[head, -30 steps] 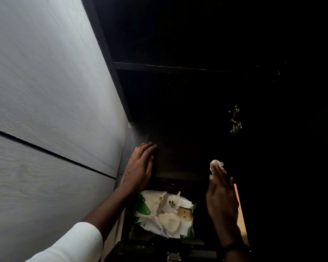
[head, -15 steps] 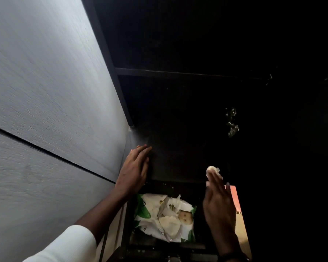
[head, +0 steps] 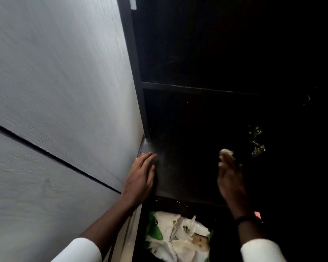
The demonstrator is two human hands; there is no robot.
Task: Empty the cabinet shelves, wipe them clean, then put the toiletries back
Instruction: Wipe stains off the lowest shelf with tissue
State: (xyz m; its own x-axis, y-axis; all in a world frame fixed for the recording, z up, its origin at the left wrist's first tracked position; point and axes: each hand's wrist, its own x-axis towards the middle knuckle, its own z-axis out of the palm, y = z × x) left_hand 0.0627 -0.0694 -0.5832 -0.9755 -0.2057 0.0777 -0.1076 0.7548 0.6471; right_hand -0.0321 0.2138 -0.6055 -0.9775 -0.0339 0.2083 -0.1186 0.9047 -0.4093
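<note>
A dark cabinet [head: 134, 76] is seen from the head view, its interior almost black. A dark shelf [head: 178, 178] lies at hand height, with a higher shelf edge [head: 197, 88] seen further up. The left hand [head: 140, 178] is laid flat on the shelf at its left edge, close to the front left corner, fingers straight and together. The right hand [head: 230, 178], blurred, is held over the right part of the same shelf, and a small pale wipe [head: 225, 152] is pinched at its fingertips; whether the wipe touches the shelf cannot be told. A metal hinge [head: 257, 141] glints just beyond it on the right. Below the shelf's front edge a green and white pack of baby wipes [head: 178, 239] lies in the lower compartment, torn open. A grey panelled wall [head: 55, 91] adjoins the cabinet's left side.
</note>
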